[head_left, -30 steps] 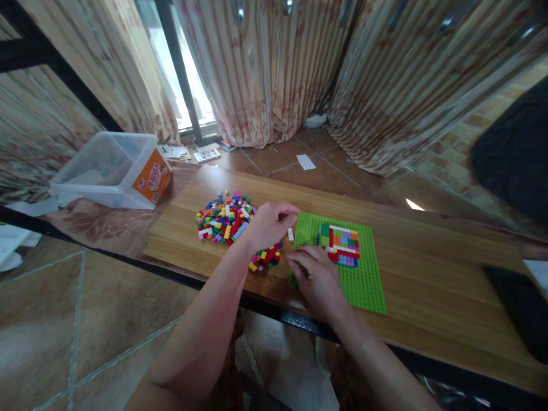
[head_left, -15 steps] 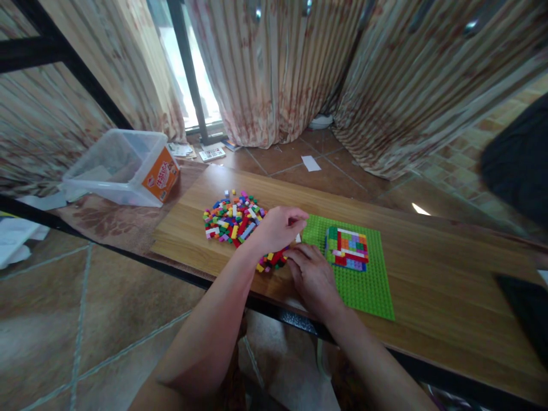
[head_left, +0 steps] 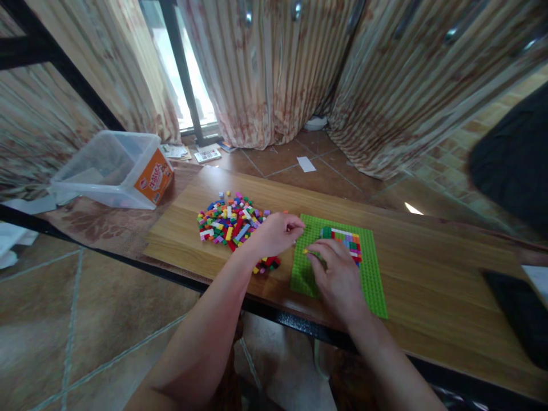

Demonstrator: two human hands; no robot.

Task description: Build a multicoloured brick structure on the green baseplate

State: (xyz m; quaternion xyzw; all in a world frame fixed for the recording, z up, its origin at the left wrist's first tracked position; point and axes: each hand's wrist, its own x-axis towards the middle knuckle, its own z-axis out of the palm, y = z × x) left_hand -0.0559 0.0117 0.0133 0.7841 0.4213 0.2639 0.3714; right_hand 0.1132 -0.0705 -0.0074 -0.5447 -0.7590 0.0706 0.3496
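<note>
My right hand (head_left: pixel 340 279) is over the green baseplate (head_left: pixel 375 279), thumb and fingers pinched on a small yellow brick (head_left: pixel 305 251). Partly covered by that hand, a multicoloured block of bricks (head_left: pixel 355 246) stands on the plate. My left hand (head_left: pixel 280 231) hovers between the plate and a loose pile of coloured bricks (head_left: pixel 231 220). Its fingers are curled together, and whatever they might hold is too small to make out. My left forearm and hand hide the pile's right side.
The wooden table (head_left: pixel 428 279) carries a black flat object (head_left: pixel 514 314) at its right end. A clear plastic bin (head_left: pixel 111 165) with an orange label stands to the left. Patterned curtains (head_left: pixel 274 74) hang behind the table, and papers lie on the floor.
My right hand has moved from the pile's edge rightward over the baseplate, with a yellow brick now showing at its fingertips. The left hand stays near the same spot, its fingers curled further.
</note>
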